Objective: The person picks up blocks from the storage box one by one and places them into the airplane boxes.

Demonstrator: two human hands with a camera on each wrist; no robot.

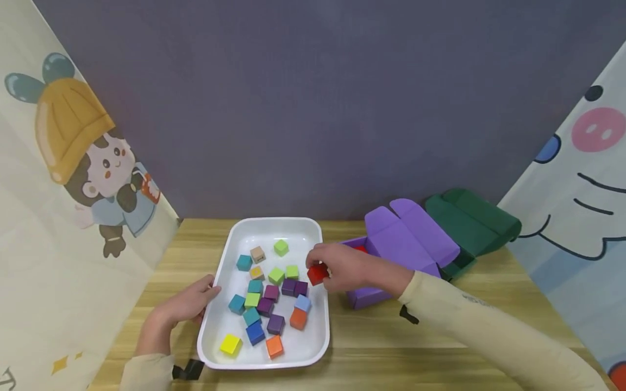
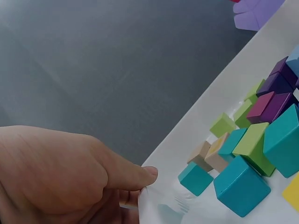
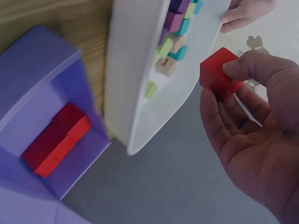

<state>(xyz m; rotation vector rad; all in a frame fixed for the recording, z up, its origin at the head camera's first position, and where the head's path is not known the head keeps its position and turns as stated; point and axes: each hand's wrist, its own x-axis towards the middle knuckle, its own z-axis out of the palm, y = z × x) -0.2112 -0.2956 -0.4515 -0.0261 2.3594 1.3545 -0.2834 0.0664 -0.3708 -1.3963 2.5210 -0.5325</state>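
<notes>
A white tray (image 1: 264, 365) holds several small cubes in teal, green, purple, blue, orange and yellow. My left hand (image 1: 188, 302) grips its left rim, the thumb (image 2: 150, 171) on top and the other fingers lower, partly hidden. Above the tray's right edge, my right hand (image 1: 342, 267) pinches a red cube (image 3: 218, 70) between thumb and fingers. Right of the tray stands an open purple box (image 1: 368, 297), partly covered by the right forearm in the head view. Red cubes (image 3: 58, 140) lie inside the box in a row against one wall.
A dark green box (image 1: 471, 222) with its lid raised stands behind the purple box's lid (image 1: 415, 233). Everything rests on a wooden table (image 1: 371, 347). A grey wall (image 1: 313, 108) rises at the table's back edge, with printed panels on both sides.
</notes>
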